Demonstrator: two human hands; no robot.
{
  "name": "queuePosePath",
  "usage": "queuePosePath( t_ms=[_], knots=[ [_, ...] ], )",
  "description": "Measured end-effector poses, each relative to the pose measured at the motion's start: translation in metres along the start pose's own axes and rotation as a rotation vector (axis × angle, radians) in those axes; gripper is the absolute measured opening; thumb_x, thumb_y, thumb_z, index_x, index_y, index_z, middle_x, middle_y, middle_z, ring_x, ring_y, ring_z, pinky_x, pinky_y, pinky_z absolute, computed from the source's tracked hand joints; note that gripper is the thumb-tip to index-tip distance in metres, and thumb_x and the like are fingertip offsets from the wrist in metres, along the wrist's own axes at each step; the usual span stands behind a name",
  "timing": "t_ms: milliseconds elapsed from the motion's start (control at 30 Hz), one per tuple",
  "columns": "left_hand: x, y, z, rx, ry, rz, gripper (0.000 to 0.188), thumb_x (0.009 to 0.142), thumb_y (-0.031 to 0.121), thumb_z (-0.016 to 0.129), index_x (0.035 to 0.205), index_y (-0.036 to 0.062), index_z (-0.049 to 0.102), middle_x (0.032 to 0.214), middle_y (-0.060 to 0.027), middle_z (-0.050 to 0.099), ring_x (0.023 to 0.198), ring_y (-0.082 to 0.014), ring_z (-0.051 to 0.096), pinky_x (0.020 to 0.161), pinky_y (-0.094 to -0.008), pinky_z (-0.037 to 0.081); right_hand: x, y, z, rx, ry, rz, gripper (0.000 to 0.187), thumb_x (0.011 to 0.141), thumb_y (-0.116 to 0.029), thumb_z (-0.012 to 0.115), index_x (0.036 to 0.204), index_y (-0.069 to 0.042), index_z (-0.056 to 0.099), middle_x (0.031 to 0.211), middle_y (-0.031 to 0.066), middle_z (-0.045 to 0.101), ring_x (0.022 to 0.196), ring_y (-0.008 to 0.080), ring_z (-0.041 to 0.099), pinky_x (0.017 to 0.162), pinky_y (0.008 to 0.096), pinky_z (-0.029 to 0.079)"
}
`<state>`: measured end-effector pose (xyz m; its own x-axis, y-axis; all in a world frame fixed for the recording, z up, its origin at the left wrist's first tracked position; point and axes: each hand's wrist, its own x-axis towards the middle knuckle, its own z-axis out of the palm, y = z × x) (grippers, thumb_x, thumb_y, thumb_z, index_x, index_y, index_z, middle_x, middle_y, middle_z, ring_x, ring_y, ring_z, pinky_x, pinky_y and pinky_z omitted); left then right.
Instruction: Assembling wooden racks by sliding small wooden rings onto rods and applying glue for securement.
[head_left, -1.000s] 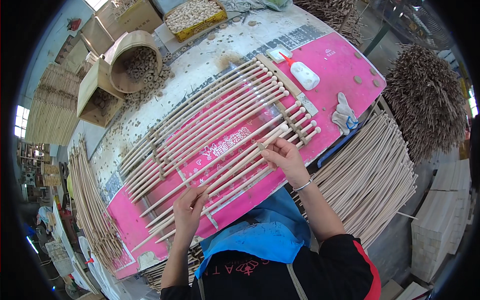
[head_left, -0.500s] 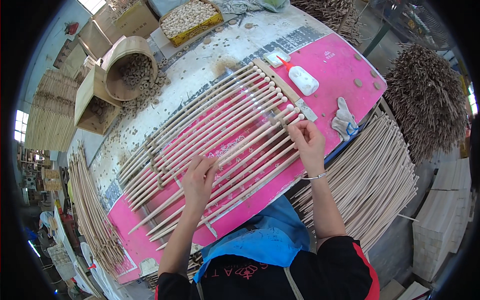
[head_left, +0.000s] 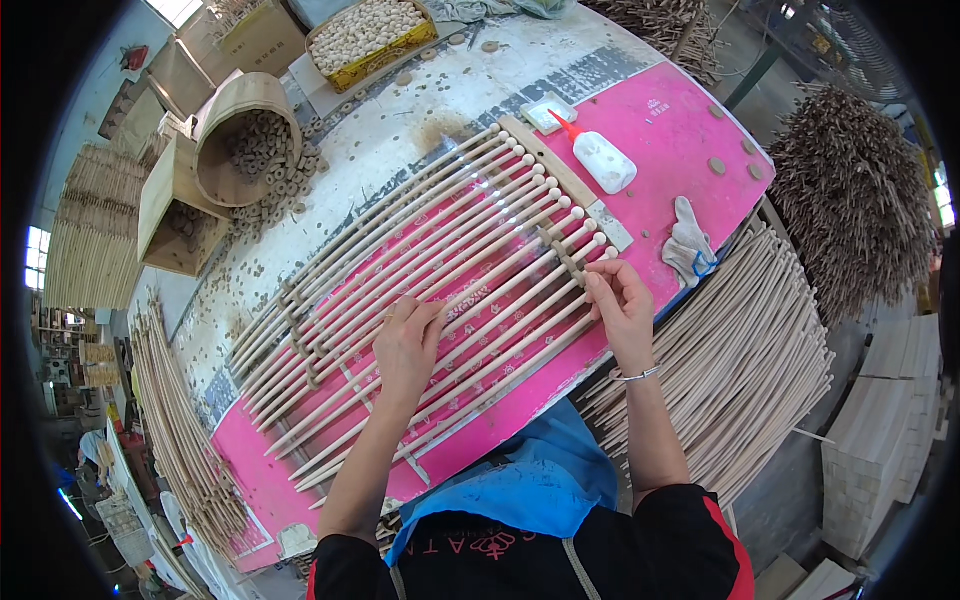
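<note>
A row of slim wooden sticks, tapered at the left and tipped with small round balls at the right, lies across the pink table covering. My left hand is closed, fingertips pinched on a stick near the middle of the row. My right hand pinches near the ball end of one of the nearer sticks, its thumb and index finger at a small brown wooden ring. More rings sit just beyond it on neighbouring sticks, and others are threaded toward the left ends. My right fingers partly hide what they grip.
A wooden strip lies along the ball ends. Right of it are a white glue bottle with a red nozzle and a glove. A tub of rings and a yellow crate of balls stand farther back. Stick bundles flank the table.
My left hand has shifted slightly up and right along the sticks. My right hand has moved a little nearer, and the ring by its fingertips and a ball end show more plainly.
</note>
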<state>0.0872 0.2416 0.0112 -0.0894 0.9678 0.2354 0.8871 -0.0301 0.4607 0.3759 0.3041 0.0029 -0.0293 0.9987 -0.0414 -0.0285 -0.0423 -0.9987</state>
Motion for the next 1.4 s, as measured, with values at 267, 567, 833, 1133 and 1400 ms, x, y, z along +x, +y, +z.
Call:
queuePosePath(
  t_ms=[267, 567, 833, 1133, 1400],
  knots=[
    [0.003, -0.007, -0.007, 0.024, -0.003, 0.099, 0.024, 0.088, 0.013, 0.076, 0.111, 0.0084, 0.075, 0.098, -0.0075, 0.066, 0.091, -0.0278, 0.065, 0.080, -0.0420, 0.050, -0.007, -0.002, 0.004, -0.021, -0.005, -0.020, 0.015, 0.104, -0.013, 0.064, 0.112, -0.001, 0.068, 0.082, -0.0019, 0.062, 0.067, 0.0036, 0.054, 0.058, 0.0195, 0.044],
    [-0.003, -0.048, -0.018, 0.243, 0.040, 0.159, 0.037, 0.083, 0.005, 0.072, 0.120, 0.0132, 0.072, 0.103, -0.0053, 0.064, 0.097, -0.0275, 0.064, 0.086, -0.0427, 0.051, -0.021, -0.004, 0.008, 0.023, -0.057, -0.002, 0.014, 0.104, -0.011, 0.064, 0.113, -0.001, 0.068, 0.081, -0.0015, 0.062, 0.066, 0.0036, 0.054, 0.058, 0.0187, 0.044],
    [-0.012, -0.031, -0.049, 0.269, 0.153, 0.248, 0.042, 0.081, 0.000, 0.068, 0.120, 0.0146, 0.072, 0.094, -0.0053, 0.057, 0.090, -0.0244, 0.061, 0.077, -0.0385, 0.052, -0.039, -0.005, 0.040, -0.042, -0.225, -0.023, 0.020, 0.104, -0.012, 0.063, 0.119, -0.002, 0.069, 0.084, -0.0014, 0.064, 0.071, 0.0037, 0.060, 0.060, 0.0191, 0.046],
    [-0.084, 0.014, -0.118, 0.230, 0.029, 0.216, 0.052, 0.086, 0.016, 0.072, 0.138, 0.0150, 0.065, 0.113, -0.0078, 0.063, 0.106, -0.0271, 0.061, 0.093, -0.0427, 0.048, -0.054, -0.010, 0.111, 0.467, -0.307, 0.250, 0.030, 0.108, -0.034, 0.058, 0.104, -0.007, 0.069, 0.077, -0.0007, 0.065, 0.066, 0.0070, 0.060, 0.057, 0.0217, 0.046],
    [-0.157, -0.041, -0.156, 0.091, -0.037, -0.055, 0.051, 0.084, 0.019, 0.079, 0.133, 0.0071, 0.066, 0.108, -0.0101, 0.067, 0.094, -0.0267, 0.066, 0.083, -0.0394, 0.049, -0.039, -0.027, 0.089, 0.473, -0.333, 0.224, 0.031, 0.109, -0.031, 0.057, 0.100, -0.004, 0.070, 0.074, 0.0006, 0.063, 0.062, 0.0068, 0.057, 0.055, 0.0215, 0.044]
  ],
)
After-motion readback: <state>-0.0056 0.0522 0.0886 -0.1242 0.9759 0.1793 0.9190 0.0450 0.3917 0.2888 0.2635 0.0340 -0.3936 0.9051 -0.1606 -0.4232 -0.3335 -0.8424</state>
